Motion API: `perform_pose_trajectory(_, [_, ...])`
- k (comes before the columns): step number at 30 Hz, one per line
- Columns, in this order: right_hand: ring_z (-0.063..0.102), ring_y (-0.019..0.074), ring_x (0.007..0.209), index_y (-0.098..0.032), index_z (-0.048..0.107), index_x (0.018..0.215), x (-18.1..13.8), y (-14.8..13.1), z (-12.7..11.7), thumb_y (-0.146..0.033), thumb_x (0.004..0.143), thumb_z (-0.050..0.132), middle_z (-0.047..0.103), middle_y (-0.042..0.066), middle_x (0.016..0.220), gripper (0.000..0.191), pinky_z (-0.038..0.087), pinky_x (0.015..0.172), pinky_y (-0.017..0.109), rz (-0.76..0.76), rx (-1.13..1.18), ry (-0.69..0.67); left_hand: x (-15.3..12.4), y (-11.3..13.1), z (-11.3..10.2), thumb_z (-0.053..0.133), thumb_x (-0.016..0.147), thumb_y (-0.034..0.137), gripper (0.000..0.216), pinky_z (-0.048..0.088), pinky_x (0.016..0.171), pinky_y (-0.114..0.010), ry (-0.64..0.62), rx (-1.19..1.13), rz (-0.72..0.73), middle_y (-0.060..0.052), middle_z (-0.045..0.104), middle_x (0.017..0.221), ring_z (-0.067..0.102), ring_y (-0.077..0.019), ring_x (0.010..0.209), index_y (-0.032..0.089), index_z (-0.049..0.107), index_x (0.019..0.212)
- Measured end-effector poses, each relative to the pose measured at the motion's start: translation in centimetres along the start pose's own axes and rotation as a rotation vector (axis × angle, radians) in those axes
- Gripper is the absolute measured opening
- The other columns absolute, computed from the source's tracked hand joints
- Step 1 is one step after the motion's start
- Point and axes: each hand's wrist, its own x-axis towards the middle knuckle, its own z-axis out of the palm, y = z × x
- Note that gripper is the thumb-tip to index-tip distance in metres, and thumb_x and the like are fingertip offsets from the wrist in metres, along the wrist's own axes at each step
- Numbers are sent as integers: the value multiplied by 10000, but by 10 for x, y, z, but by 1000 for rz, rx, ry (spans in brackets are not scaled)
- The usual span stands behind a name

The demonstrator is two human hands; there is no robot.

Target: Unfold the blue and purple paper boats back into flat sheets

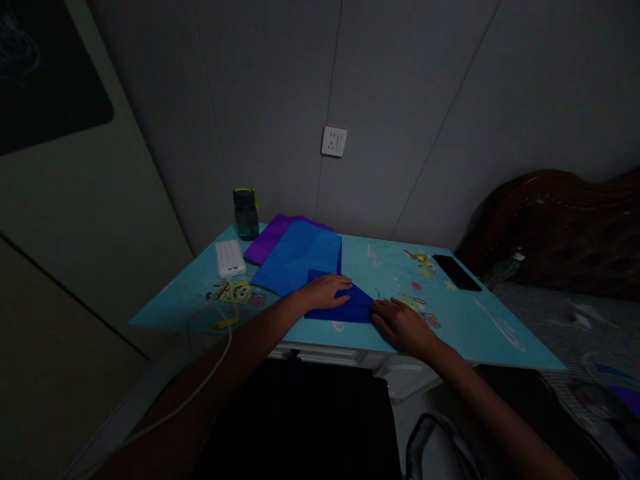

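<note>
A dark blue sheet of paper lies near the front edge of the table, its right side folded to a point. My left hand rests flat on it, fingers stretched out to the right. At the pointed right end, my right hand has its fingertips closed together on the paper's tip. Beyond my left hand, lighter blue paper partly covers purple paper. The scene is dim, so the creases are hard to make out.
The light blue table has cartoon prints. At its left stand a dark bottle and a white power bank with a white cable running past my left arm. A black phone lies at the right. Behind is a wall with a socket.
</note>
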Motion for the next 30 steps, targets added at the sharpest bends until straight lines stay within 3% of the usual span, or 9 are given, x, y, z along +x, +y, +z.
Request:
perform_pose_trajectory(4, [731,240,856,-189,678,1182,23,16,-12,-311,959,454,767,94,974,339,540,776,335,254,81,34,-5,7,-6,514,935,436,500,338,1132,-409,40,73,-66,-140,490,1467,441,-255,1368,179,529,1364])
perform_pose_trajectory(8, [723,248,819,-172,736,999,29,42,-19,-330,908,513,768,106,899,289,515,730,323,386,77,41,-7,9,-7,485,941,480,587,272,1166,-458,21,103,-123,-155,448,1496,387,-268,1405,186,421,1445])
perform_pose_trajectory(11, [707,238,753,-175,745,844,18,53,-20,-392,884,530,766,95,834,307,507,691,319,392,201,-33,-7,9,-7,464,948,479,599,249,1175,-459,10,103,-124,-170,436,1500,371,-277,1414,173,398,1459])
perform_pose_trajectory(16, [693,227,749,-156,720,1014,5,47,-12,-473,810,625,761,79,878,389,516,680,319,332,458,-116,-8,9,-5,439,954,493,593,237,1179,-463,34,124,-117,-172,424,1502,328,-292,1433,174,403,1453])
perform_pose_trajectory(22, [675,216,750,-175,701,927,10,43,4,-364,758,672,749,64,861,255,518,714,329,381,473,-40,-9,10,-9,482,931,487,575,288,1151,-489,106,121,-100,-159,428,1461,387,-314,1370,208,429,1431])
perform_pose_trajectory(27, [631,180,654,-175,631,839,9,38,-1,-463,727,691,697,24,732,315,506,631,303,398,769,40,-8,17,-18,541,902,471,584,365,1097,-480,256,124,-75,-155,405,1417,418,-321,1307,232,441,1425])
perform_pose_trajectory(30, [611,162,609,-173,611,895,8,29,-10,-513,736,704,665,5,680,387,495,605,291,401,924,142,-8,20,-22,551,895,508,606,414,1060,-468,356,113,-121,-147,430,1355,462,-312,1253,236,436,1424])
